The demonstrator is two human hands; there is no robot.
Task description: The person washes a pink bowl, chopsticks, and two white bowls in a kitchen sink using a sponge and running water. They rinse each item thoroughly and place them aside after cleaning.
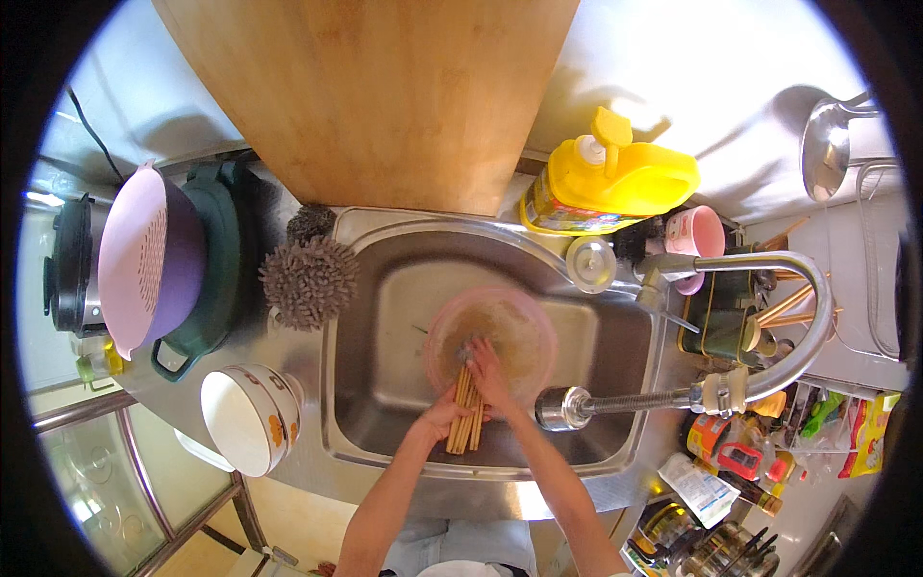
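Observation:
My left hand [441, 417] grips a bundle of wooden chopsticks [465, 422] near its lower part. The chopsticks slant over the near rim of a pink basin [542, 317] that stands in the steel sink [404, 288]. Around their far ends my right hand [488, 371] closes its fingers. By those fingertips is a small greyish thing [464, 351], too blurred to name. Cloudy brownish water [515, 335] lies in the basin. Just right of my right wrist hangs the spray head of the faucet [562, 409].
A large yellow jug with a pump [620, 180] and a pink cup [694, 232] stand behind the sink. On the left are a grey chenille mitt [308, 283], stacked bowls [249, 418], a purple colander [155, 267] and a green pan [223, 267]. A wooden board [389, 108] leans at the back.

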